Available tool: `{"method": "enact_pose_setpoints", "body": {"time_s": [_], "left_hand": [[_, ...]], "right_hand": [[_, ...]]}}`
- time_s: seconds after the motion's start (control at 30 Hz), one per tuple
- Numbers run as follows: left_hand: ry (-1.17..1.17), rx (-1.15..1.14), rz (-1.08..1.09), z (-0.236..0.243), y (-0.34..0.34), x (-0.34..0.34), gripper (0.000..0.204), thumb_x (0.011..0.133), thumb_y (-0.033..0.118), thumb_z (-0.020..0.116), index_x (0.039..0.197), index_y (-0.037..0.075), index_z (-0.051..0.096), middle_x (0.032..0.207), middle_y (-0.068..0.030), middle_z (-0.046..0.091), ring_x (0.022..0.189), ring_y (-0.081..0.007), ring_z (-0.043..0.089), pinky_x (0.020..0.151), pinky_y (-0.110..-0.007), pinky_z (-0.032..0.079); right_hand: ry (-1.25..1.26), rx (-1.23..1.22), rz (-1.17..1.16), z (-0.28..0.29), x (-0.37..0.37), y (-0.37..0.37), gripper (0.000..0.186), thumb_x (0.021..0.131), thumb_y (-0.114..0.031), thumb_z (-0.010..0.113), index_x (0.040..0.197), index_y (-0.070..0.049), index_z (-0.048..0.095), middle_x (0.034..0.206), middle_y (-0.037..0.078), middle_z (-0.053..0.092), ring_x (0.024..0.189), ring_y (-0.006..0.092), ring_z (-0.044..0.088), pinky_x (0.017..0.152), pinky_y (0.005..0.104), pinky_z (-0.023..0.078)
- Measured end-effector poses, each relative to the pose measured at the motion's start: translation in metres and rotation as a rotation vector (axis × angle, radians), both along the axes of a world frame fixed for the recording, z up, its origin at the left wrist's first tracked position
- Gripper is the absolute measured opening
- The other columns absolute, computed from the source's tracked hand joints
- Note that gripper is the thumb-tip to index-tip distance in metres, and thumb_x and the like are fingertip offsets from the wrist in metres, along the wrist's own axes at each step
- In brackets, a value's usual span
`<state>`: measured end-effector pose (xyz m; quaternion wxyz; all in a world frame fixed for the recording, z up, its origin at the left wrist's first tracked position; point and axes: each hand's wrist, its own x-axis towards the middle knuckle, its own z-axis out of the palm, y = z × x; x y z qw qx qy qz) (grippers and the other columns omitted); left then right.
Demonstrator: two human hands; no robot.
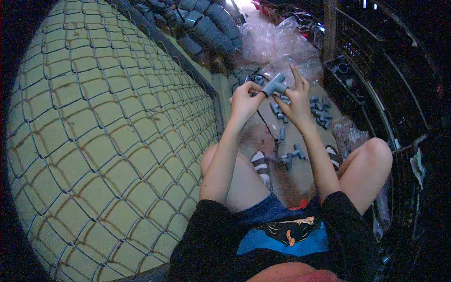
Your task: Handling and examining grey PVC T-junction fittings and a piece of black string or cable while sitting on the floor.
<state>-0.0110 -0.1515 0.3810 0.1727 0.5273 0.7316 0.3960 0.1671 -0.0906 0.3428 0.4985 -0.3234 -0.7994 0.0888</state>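
A grey plastic pipe tee (pixel 274 85) is held up in front of me between both hands. My left hand (pixel 245 102) is closed around its lower left end, with thumb and fingers pinching it. On the other side, my right hand (pixel 296 101) grips the side branch between thumb and forefinger, while its other fingers stretch upward. Beneath the hands, several loose grey pipe fittings (pixel 321 113) lie on the floor. Nearer my feet is another small cluster of grey fittings (pixel 293 155).
A chain-link fence (pixel 108 141) runs along my left, before a pale surface. Stacked grey cylindrical pieces (pixel 206 30) stand at the far left, and crumpled clear plastic bags (pixel 282 42) lie ahead. Dark shelving (pixel 371 61) with fittings in it rises on the right.
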Motion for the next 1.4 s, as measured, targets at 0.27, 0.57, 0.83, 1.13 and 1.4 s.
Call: {"method": "enact_pose_setpoints", "body": {"time_s": [0.27,0.57,0.83,1.13,1.4], "left_hand": [[0.055,-0.066,0.015,0.004,-0.005,0.004,0.029,0.070,0.033,0.076,0.090,0.012,0.071,0.084,-0.0046,0.071,0.081,-0.0220,0.067,0.078,-0.041,0.042],[0.226,-0.078,0.075,0.010,-0.009,0.015,0.030,0.073,0.033,0.074,0.092,0.011,0.070,0.084,-0.0062,0.070,0.083,-0.0240,0.066,0.081,-0.040,0.041],[0.117,0.064,-0.033,0.013,-0.008,0.018,0.022,0.080,0.019,0.067,0.098,0.006,0.065,0.088,-0.0127,0.069,0.087,-0.0258,0.068,0.075,-0.039,0.049],[-0.538,-0.123,-0.485,0.039,-0.020,0.010,0.048,0.095,0.018,0.057,0.140,0.006,0.046,0.105,-0.0032,0.064,0.089,-0.0133,0.061,0.081,-0.028,0.048],[-0.494,0.007,-0.272,0.011,-0.001,0.017,0.048,0.096,0.039,0.060,0.125,0.001,0.058,0.082,-0.0010,0.063,0.056,-0.0076,0.053,0.051,-0.023,0.043]], "right_hand": [[0.011,-0.073,0.075,-0.009,-0.002,0.000,0.025,0.073,-0.018,0.079,0.092,-0.004,0.071,0.151,0.015,0.037,0.128,0.0411,0.037,0.104,0.0477,0.036],[-0.087,0.046,0.004,0.001,0.002,-0.004,0.016,0.074,-0.017,0.076,0.084,-0.006,0.068,0.139,0.009,0.049,0.125,0.0374,0.041,0.097,0.0457,0.045],[0.091,0.063,-0.039,-0.002,-0.002,-0.011,0.015,0.071,-0.007,0.076,0.082,-0.003,0.067,0.122,0.009,0.060,0.111,0.0303,0.055,0.080,0.0382,0.052],[0.290,-0.020,0.082,0.007,0.001,-0.008,0.018,0.073,0.002,0.076,0.090,-0.001,0.068,0.117,0.012,0.061,0.101,0.0269,0.063,0.075,0.0321,0.058],[0.168,-0.067,0.144,0.004,-0.011,-0.023,0.026,0.074,-0.007,0.074,0.099,-0.005,0.069,0.120,0.011,0.060,0.105,0.0313,0.063,0.088,0.0401,0.052]]}}
